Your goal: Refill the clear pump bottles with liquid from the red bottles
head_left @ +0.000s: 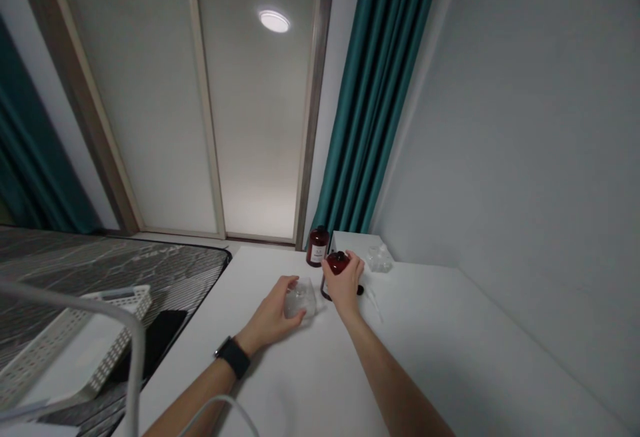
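My left hand [274,317], a black watch on its wrist, is closed around a small clear container [300,301] on the white table [430,357]. My right hand [346,283] grips a dark red-brown bottle [336,265] standing just right of that container. A second dark red-brown bottle [317,246] with a pale label stands a little farther back, untouched.
A white box [357,243] and a crumpled clear wrapper [379,258] sit at the table's back corner by the teal curtain [373,103]. A white perforated basket [75,347] lies at the left on a dark patterned mattress [100,263]. A white wall runs along the right.
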### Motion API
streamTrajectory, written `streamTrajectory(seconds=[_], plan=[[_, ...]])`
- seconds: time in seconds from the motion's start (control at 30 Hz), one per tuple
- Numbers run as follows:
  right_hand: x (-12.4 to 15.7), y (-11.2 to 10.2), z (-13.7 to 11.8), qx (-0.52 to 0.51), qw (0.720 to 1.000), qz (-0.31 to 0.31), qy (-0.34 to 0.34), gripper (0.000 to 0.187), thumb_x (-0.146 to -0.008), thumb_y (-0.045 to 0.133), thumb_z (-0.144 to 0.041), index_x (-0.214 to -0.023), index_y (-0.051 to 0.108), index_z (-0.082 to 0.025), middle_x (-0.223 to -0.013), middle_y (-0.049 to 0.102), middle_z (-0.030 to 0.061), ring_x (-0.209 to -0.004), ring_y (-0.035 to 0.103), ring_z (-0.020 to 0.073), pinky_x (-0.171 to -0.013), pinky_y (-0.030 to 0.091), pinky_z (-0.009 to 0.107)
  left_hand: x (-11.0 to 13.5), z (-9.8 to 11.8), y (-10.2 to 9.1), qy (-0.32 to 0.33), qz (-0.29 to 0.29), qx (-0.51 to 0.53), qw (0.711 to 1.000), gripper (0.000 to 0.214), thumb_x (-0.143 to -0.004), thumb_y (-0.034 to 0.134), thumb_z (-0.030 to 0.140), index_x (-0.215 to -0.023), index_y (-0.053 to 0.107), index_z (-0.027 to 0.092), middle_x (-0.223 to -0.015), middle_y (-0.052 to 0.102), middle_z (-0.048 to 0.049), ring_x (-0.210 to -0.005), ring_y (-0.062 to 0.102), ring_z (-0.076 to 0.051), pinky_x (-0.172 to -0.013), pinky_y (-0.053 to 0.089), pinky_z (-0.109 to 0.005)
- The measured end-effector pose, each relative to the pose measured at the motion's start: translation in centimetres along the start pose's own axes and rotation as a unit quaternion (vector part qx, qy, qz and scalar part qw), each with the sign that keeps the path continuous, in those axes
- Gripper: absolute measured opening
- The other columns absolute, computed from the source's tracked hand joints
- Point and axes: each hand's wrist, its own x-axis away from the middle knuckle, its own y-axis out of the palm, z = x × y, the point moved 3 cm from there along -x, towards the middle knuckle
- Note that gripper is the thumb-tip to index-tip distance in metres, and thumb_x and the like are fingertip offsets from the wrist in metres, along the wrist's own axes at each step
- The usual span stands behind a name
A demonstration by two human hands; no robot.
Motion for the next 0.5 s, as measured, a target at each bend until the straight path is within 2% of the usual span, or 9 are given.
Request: streamTrajectory(seconds=[0.07,0.17,0.3,0.5], plan=[[-0.6,0.3,0.5,-0.011,1.0,-0.014,0.0,0.049,-0.077,0.069,-0.038,-0.115,0.046,-0.018,-0.118,0.047,0.0178,-0.118,0.042,0.0353,-0.103,0.035,0.057,-0.1,-0.1,-0.1,-0.002,0.003,-0.002,1.0,0.058,-0.077,0.067,0.022,-0.13,0.042,0.017,-0.121,0.055,-0.0102,-0.113,0.056,-0.026,-0.101,0.047,-0.045],[-1.4,-0.1,1.3,-0.043,0.996,-0.075,-0.016,0.041,-0.077,0.068,-0.034,-0.11,0.049,-0.02,-0.112,0.051,0.0123,-0.111,0.05,0.0292,-0.101,0.041,0.049,-0.2,0.0,-0.1,-0.003,0.01,-0.008,1.0,0.059,-0.077,0.067,0.021,-0.129,0.042,0.017,-0.12,0.055,-0.0103,-0.112,0.057,-0.026,-0.101,0.047,-0.045],[-1.9,-1.8,1.8,-0.092,0.979,-0.18,-0.025,0.038,-0.078,0.065,-0.032,-0.111,0.051,-0.021,-0.109,0.059,0.0073,-0.101,0.06,0.023,-0.092,0.05,0.04,-0.2,0.4,0.1,-0.004,0.005,-0.007,1.0,0.059,-0.076,0.068,0.02,-0.129,0.043,0.016,-0.121,0.056,-0.0113,-0.112,0.057,-0.026,-0.101,0.047,-0.045],[-1.2,-4.8,0.9,-0.149,0.945,-0.29,-0.02,0.032,-0.081,0.062,-0.031,-0.111,0.054,-0.021,-0.106,0.065,0.0056,-0.097,0.064,0.0216,-0.087,0.053,0.039,-0.1,0.8,0.3,0.003,-0.01,0.023,1.0,0.057,-0.076,0.067,0.018,-0.128,0.044,0.017,-0.12,0.057,-0.0105,-0.112,0.058,-0.026,-0.101,0.047,-0.044]])
